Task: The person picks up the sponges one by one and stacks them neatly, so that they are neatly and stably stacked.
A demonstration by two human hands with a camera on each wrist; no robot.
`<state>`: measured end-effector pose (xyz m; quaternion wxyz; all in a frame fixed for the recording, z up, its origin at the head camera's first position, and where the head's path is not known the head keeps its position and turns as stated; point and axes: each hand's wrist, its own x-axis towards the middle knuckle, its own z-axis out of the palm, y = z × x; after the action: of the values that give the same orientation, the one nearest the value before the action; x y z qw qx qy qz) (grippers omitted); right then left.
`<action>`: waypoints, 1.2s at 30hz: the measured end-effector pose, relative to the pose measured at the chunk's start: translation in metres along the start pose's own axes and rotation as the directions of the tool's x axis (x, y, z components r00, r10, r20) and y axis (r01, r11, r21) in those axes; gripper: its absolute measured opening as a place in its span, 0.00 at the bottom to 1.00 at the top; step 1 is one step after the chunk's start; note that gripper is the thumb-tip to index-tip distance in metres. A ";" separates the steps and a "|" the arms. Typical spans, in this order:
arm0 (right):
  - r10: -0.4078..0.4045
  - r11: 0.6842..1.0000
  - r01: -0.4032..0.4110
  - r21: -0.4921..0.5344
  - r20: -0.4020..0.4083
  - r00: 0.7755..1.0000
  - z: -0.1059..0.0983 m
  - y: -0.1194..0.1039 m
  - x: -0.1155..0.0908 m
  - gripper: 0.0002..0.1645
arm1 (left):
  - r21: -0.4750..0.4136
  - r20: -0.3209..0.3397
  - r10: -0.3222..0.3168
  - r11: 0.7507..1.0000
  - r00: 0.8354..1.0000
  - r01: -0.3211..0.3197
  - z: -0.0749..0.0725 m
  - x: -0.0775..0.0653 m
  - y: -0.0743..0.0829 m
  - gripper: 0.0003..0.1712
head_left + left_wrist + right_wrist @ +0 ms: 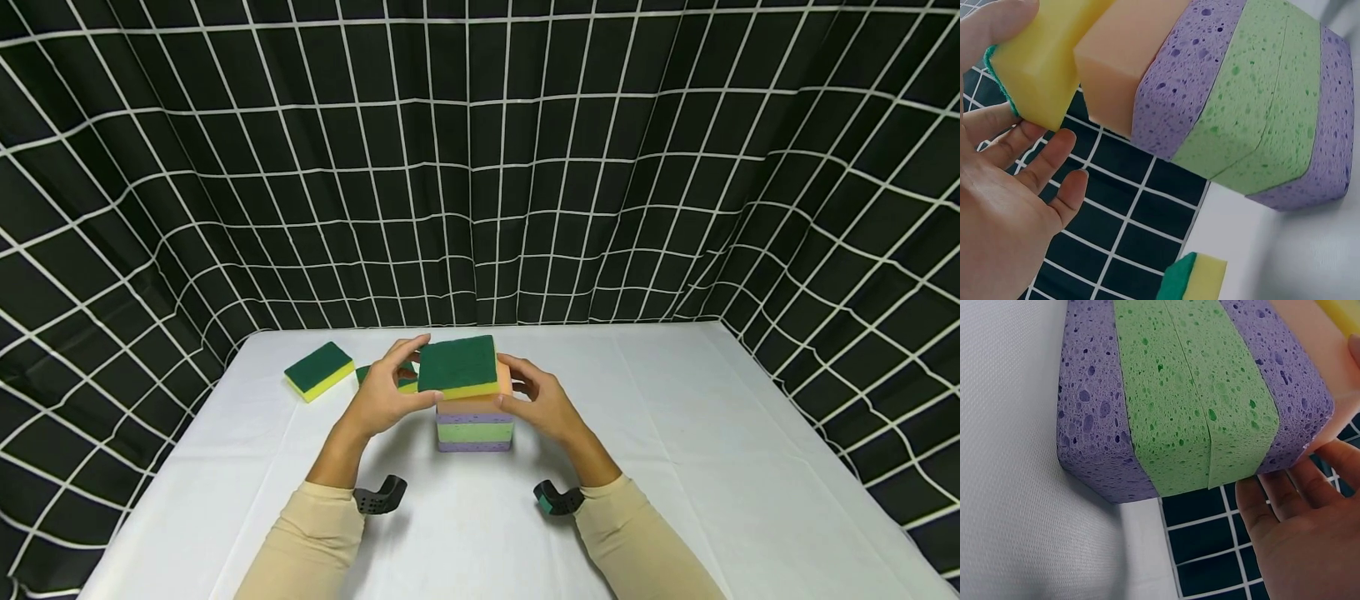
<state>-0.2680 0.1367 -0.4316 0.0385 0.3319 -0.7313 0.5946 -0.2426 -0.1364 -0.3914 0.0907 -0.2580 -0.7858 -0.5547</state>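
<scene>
In the head view a stack stands mid-table: a purple sponge (474, 447) at the bottom, pale green sponges (476, 432), another purple sponge (1285, 381), then an orange sponge (506, 379). My left hand (382, 395) pinches a scouring sponge (459, 363), green side up, thumb in front and fingers behind. This sponge tilts over the orange one; in the left wrist view its yellow side (1041, 62) opens a wedge-shaped gap there. My right hand (542, 402) holds the orange sponge's right end between thumb and fingers, its lower fingers beside the upper purple layer.
Another scouring sponge (320, 370) lies at the back left of the white table (637, 467). One more scouring sponge (363, 374) is partly hidden behind my left hand. A black curtain (487, 183) with white grid lines surrounds the table's back and sides.
</scene>
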 end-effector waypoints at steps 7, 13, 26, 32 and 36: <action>0.047 0.999 -0.047 0.009 0.008 0.999 -0.001 -0.001 0.000 0.38 | 0.017 0.015 -0.022 1.000 1.000 0.022 0.005 0.003 0.001 0.46; 0.038 0.999 -0.039 0.030 0.016 0.999 -0.001 -0.006 0.001 0.39 | 0.027 0.040 -0.027 0.999 0.999 0.026 0.008 0.003 0.021 0.45; 0.056 0.998 -0.056 0.015 0.019 0.998 0.000 -0.039 0.000 0.39 | 0.032 0.051 -0.031 0.999 0.998 0.029 0.011 0.003 0.040 0.43; 0.060 0.998 -0.060 0.011 0.022 0.998 0.001 -0.038 0.000 0.40 | 0.042 0.055 -0.032 0.999 0.998 0.030 0.011 0.004 0.041 0.43; 0.057 0.998 -0.058 0.009 0.027 0.998 0.001 -0.039 -0.001 0.40 | 0.041 0.056 -0.024 0.999 0.998 0.022 0.011 0.004 0.042 0.43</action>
<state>-0.2466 0.1337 -0.3995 0.0100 0.3187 -0.7382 0.5944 -0.2237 -0.1142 -0.3592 0.0675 -0.2625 -0.8020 -0.5323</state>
